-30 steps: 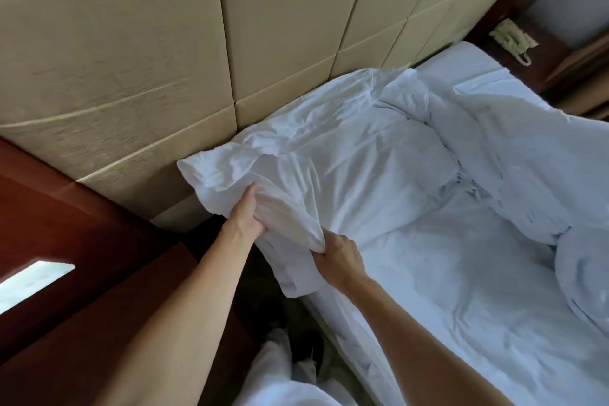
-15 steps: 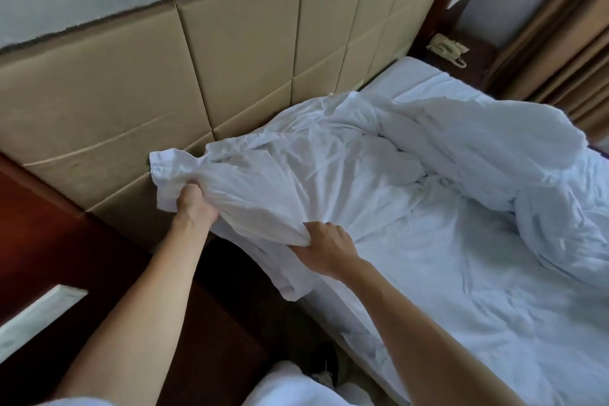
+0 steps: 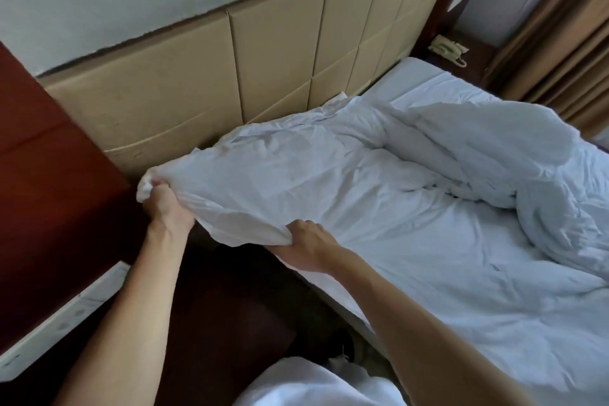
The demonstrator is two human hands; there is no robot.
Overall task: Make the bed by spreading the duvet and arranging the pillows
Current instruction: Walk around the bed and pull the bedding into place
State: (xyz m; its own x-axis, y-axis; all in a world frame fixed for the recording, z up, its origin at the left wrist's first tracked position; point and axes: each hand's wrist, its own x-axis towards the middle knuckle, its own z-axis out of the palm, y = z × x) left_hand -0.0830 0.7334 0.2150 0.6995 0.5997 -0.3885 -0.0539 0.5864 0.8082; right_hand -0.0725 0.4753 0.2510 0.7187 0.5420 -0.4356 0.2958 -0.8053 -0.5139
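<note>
While the left hand [image 3: 168, 208] is curling its fingers tight around one corner of the white duvet [image 3: 329, 181], the right hand [image 3: 308, 245] is pinching the duvet's edge in a closed fist, at about 4 o'clock from the left hand. Both hands are holding that end of the duvet up off the bed [image 3: 428, 257], near the bed's side edge. From the hands, the duvet is stretching away toward 2 o'clock, flat and wrinkled at first. Farther out, at 3 o'clock, it is piling up in a big puffy heap [image 3: 514, 161]. Behind the duvet, at 12 o'clock, the tan padded headboard [image 3: 273, 53] is standing against the wall. At 9 o'clock from the left hand, a dark red wooden panel [image 3: 49, 175] is showing. Far off at 1 o'clock, a pale phone [image 3: 448, 48] is sitting beside brown curtains [image 3: 566, 43].
</note>
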